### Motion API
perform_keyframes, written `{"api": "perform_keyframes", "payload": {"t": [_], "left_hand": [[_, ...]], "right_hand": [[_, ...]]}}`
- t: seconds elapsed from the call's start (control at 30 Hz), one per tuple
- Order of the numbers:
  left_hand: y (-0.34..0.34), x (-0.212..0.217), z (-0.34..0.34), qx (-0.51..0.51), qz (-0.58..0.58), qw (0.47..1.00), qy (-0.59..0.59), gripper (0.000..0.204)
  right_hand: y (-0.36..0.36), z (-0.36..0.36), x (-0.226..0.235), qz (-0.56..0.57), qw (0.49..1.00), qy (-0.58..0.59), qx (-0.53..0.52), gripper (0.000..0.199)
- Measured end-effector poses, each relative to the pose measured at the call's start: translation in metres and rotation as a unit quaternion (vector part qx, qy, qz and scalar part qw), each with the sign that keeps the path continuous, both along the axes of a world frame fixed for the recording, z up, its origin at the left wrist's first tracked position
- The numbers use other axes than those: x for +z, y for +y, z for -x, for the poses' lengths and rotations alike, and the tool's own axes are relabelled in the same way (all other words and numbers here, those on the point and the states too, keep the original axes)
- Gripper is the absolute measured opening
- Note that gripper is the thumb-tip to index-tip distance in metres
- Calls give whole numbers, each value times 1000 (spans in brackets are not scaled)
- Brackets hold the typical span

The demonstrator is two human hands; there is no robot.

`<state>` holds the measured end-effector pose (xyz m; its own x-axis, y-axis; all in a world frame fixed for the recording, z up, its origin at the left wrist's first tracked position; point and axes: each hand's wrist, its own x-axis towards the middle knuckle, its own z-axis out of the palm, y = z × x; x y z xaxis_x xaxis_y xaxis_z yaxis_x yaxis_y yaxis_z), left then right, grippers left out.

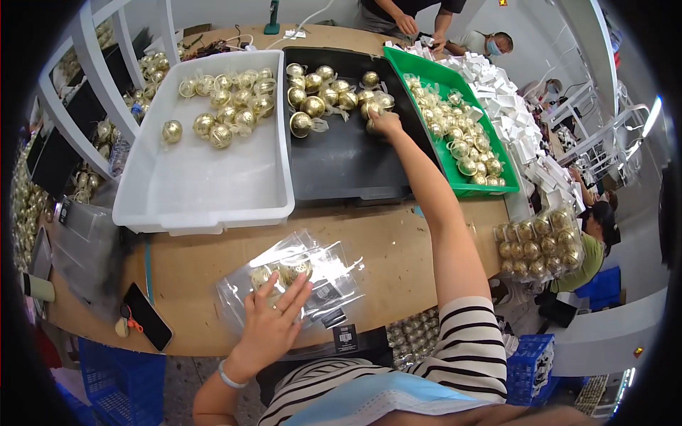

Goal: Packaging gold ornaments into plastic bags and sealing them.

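My right arm reaches over the black tray (341, 167), and my right hand (386, 123) is closed on a gold ball ornament (370, 109) at the tray's right side. Other shiny gold balls (312, 106) with clear ribbon loops lie toward the far end of that tray. On the table in front of me, my left hand (273, 323) rests with outstretched fingers on clear plastic bags (334, 263). Gold balls (295, 272) show inside the bags by my fingertips. A dark label (345, 338) lies at the table's near edge.
Gold balls also fill part of a white tray (192, 192) at left and a green tray (465, 190) at right. White boxes (508, 106) are heaped beyond. Packed balls (538, 245), a phone (147, 316) and orange-handled snips (132, 321) lie nearby. Other people (412, 18) work behind.
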<state>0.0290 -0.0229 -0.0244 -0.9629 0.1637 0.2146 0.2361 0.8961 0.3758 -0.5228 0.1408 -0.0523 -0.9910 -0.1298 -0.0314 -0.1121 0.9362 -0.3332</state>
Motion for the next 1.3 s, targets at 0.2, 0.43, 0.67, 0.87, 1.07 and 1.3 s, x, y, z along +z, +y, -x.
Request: {"api": "perform_keyframes", "payload": {"t": [0.2,0.43,0.67,0.87,1.07,1.3], "left_hand": [[-8,8,-14,23,4,999,-36,73],[-3,16,-7,13,-12,999,-42,73],[-3,16,-8,25,-11,999,-37,80],[1,17,-7,29,-9,999,-34,78],[-2,20,-7,23,-19,999,-41,75],[-1,19,-7,25,-29,998,-58,72]], "right_hand": [[-9,-156,52,115,927,229,274,55],[132,-325,71,184,938,101,277,57],[156,-364,7,146,938,141,281,57],[147,-363,4,139,935,89,315,65],[89,-358,9,412,756,-330,387,52],[32,-351,-2,405,617,-496,457,51]]}}
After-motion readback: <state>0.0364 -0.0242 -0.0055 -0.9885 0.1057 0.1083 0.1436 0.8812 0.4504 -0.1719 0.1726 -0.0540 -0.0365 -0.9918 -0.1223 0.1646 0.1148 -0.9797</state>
